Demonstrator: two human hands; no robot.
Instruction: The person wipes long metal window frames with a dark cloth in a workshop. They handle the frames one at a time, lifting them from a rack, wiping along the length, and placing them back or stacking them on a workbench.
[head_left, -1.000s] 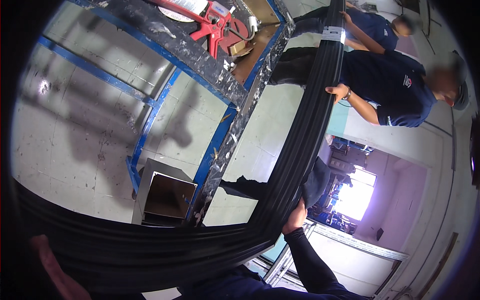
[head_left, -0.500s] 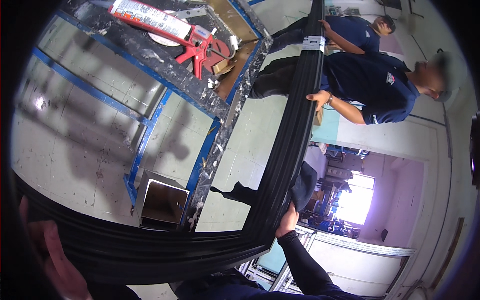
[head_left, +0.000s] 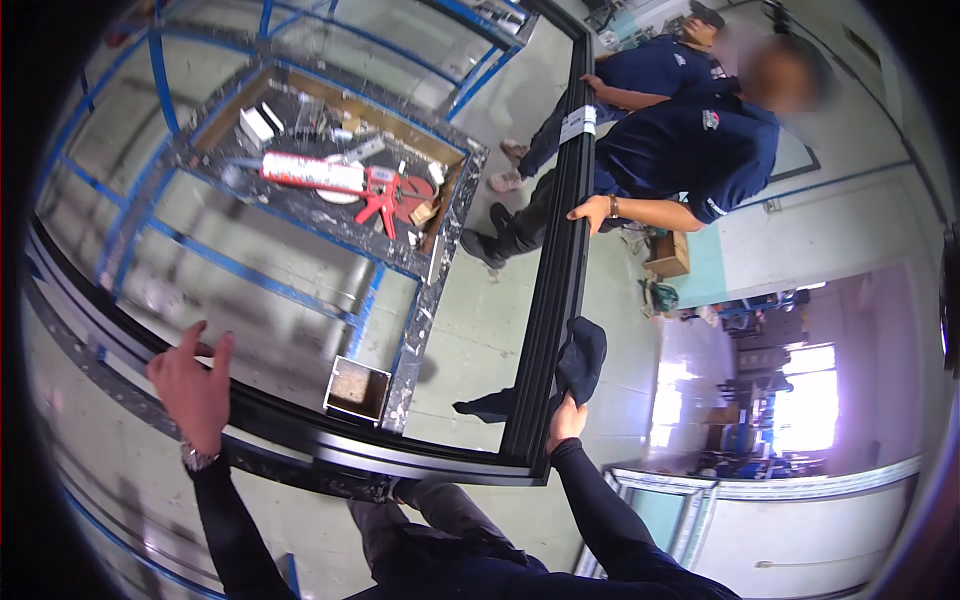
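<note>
A large black profile frame (head_left: 548,300) stretches from the far top to a near corner, where its near rail (head_left: 300,435) runs off to the left. At that corner my right hand (head_left: 567,422) is closed on the side rail's outer edge. Dark cloth (head_left: 583,355) bulges just above this hand, and more dark fabric (head_left: 488,405) shows on the rail's inner side. My left hand (head_left: 195,388) is raised over the near rail, fingers spread and empty. Farther up, a co-worker's hand (head_left: 592,212) grips the same side rail, near a white label (head_left: 578,124).
A blue-edged workbench (head_left: 420,320) stands beyond the near rail. On it lie a red caulking gun (head_left: 378,190) and loose parts. An open-ended rectangular tube (head_left: 357,388) sits by its near end. Two co-workers stand along the frame's right side; white-framed panels (head_left: 650,495) lie at lower right.
My left hand has risen and moved inward from the lower left, its fingers spreading. The near rail now sits lower in view, and more of the bench shows. My right hand stays at the corner.
</note>
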